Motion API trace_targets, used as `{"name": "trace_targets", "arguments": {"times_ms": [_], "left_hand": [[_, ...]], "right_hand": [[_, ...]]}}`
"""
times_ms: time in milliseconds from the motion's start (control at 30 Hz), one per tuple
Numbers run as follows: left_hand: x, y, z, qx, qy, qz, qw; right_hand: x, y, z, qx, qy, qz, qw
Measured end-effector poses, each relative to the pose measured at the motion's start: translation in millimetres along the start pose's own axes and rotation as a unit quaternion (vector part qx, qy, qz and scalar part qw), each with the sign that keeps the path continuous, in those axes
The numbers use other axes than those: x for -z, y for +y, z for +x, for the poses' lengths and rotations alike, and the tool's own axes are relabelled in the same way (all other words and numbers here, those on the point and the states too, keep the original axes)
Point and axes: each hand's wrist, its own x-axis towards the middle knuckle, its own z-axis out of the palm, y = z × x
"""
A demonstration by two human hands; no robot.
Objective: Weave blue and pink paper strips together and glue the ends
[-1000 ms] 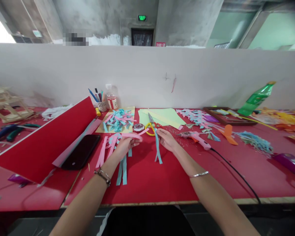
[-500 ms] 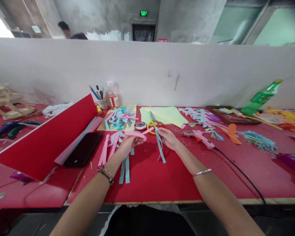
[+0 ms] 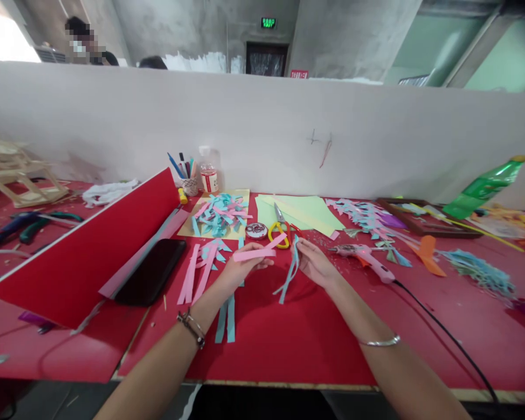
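Observation:
My left hand (image 3: 240, 269) is closed on a pink paper strip (image 3: 256, 252), held a little above the red table (image 3: 289, 338). My right hand (image 3: 314, 263) pinches a bunch of light blue paper strips (image 3: 289, 274) that hang down toward the table. The two hands are close together, just in front of yellow-handled scissors (image 3: 280, 227) and a small round tape roll (image 3: 256, 231). More pink strips (image 3: 196, 271) and two blue strips (image 3: 226, 309) lie flat to the left of my left hand.
A pink glue gun (image 3: 367, 259) with a black cord lies right of my right hand. A black phone (image 3: 151, 279) and a red folded card (image 3: 83, 251) sit left. Cut strips on yellow paper (image 3: 219, 213), green sheets (image 3: 304, 211), a pen cup (image 3: 189, 181) and a green bottle (image 3: 483, 186) stand behind.
Both hands have lifted slightly off the table. The pink strip in my left hand has risen toward the right hand, and the blue strips now dangle free. The view has shifted a little.

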Motion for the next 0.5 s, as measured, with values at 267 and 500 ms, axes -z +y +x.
{"name": "trace_targets", "arguments": {"times_ms": [267,500], "left_hand": [[17.2,13.7,-0.9,-0.084,-0.055,0.258,0.961],[25.0,4.2,1.8,-0.250,-0.040,0.432,0.866]], "right_hand": [[-3.1,-2.9,-1.8,-0.014,-0.022,0.046,0.999],[-5.5,-5.8,-2.9,-0.033,-0.043,0.062,0.997]]}}
